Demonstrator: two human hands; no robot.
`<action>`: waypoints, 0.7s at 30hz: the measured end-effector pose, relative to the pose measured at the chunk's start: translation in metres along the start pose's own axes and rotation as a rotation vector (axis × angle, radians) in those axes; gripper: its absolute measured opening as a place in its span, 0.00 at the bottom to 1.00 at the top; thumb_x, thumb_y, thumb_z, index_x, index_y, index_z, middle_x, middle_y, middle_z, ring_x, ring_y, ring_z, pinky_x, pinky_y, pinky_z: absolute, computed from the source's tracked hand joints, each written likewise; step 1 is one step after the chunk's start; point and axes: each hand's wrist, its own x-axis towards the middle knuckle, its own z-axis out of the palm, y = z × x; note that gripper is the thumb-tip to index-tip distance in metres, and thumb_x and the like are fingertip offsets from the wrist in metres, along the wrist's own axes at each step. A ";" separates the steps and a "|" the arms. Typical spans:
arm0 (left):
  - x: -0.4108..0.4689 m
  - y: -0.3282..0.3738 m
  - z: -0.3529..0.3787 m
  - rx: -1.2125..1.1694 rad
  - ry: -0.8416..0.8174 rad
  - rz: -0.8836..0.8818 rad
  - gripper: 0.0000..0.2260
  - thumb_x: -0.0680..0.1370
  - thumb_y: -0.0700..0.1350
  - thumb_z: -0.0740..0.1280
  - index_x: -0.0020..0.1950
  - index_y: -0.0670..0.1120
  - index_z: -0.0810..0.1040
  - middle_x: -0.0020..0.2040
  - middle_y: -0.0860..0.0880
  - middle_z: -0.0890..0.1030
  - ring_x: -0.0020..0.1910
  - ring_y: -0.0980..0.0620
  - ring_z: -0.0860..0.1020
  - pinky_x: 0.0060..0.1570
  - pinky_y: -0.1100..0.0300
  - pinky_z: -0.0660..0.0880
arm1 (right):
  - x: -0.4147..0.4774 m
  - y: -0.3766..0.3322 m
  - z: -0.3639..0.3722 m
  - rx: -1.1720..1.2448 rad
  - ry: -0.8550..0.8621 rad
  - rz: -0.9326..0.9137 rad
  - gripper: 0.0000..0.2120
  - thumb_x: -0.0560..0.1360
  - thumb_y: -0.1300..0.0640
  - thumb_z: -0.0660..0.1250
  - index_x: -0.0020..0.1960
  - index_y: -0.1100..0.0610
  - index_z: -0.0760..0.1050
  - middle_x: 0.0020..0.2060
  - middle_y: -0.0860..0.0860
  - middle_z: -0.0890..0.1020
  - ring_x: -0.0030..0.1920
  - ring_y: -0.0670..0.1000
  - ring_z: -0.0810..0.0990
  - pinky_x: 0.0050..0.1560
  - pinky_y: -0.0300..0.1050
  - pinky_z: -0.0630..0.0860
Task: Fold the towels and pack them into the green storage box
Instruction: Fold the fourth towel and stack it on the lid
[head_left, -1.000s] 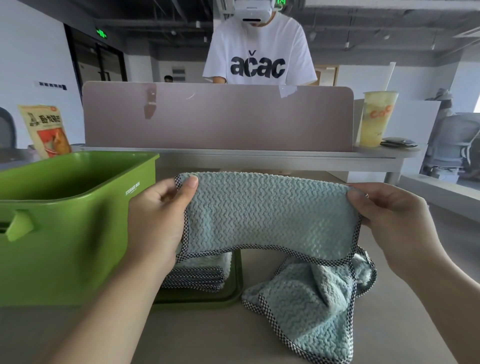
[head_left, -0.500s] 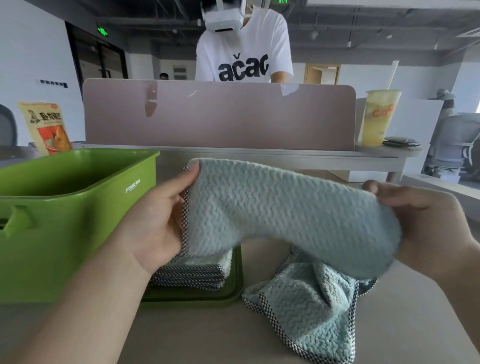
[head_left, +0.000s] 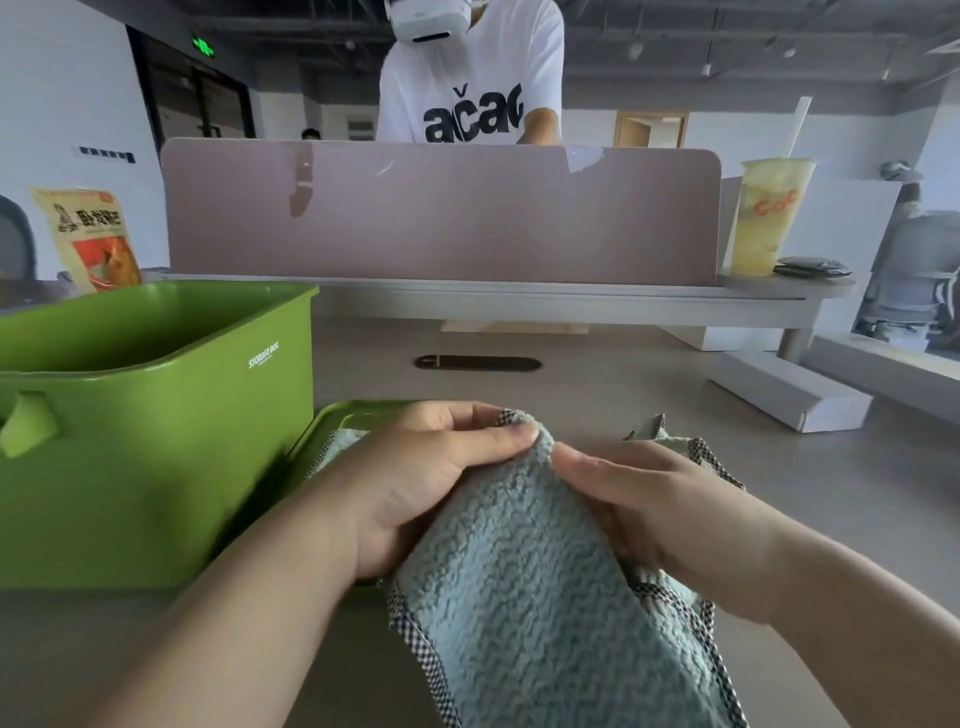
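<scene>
A pale blue towel (head_left: 540, 587) with a checked border hangs doubled over between my hands in the lower middle of the view. My left hand (head_left: 410, 483) pinches its top corner from the left. My right hand (head_left: 654, 514) holds it from the right, fingertips almost meeting the left thumb. The green storage box (head_left: 156, 431) stands open at the left. Beside it lies the green lid (head_left: 332, 421), with folded towels (head_left: 337, 441) on it, mostly hidden by my left hand. Another loose towel (head_left: 675, 441) shows behind my right hand.
A mauve desk divider (head_left: 441, 208) runs across the back, with a person in a white T-shirt (head_left: 467, 78) behind it. A yellow drink cup (head_left: 769, 213) stands at the back right, a snack bag (head_left: 88, 234) at the back left, a white carton (head_left: 789, 389) on the right.
My hands have come together, folding the stretched towel in half. They dropped lower and nearer to me, and the view tilted down.
</scene>
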 end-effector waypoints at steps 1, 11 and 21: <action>0.000 0.000 0.001 0.022 0.021 0.024 0.17 0.60 0.50 0.74 0.46 0.45 0.83 0.41 0.45 0.85 0.38 0.50 0.82 0.42 0.59 0.76 | 0.001 0.003 0.001 0.015 0.062 -0.009 0.17 0.78 0.51 0.63 0.43 0.64 0.81 0.30 0.50 0.81 0.23 0.43 0.75 0.22 0.31 0.67; 0.004 -0.003 0.003 0.322 0.256 0.276 0.08 0.66 0.55 0.74 0.39 0.53 0.84 0.36 0.56 0.85 0.36 0.61 0.81 0.40 0.65 0.72 | 0.007 0.008 0.010 -0.122 0.250 -0.155 0.21 0.71 0.43 0.68 0.47 0.61 0.82 0.44 0.64 0.84 0.39 0.55 0.80 0.41 0.49 0.74; 0.007 0.001 0.002 0.484 0.491 0.578 0.06 0.71 0.52 0.72 0.38 0.52 0.83 0.37 0.59 0.84 0.38 0.64 0.81 0.40 0.71 0.73 | 0.001 -0.006 0.023 -0.167 0.276 -0.153 0.16 0.76 0.48 0.66 0.45 0.62 0.80 0.46 0.65 0.83 0.42 0.57 0.80 0.51 0.63 0.77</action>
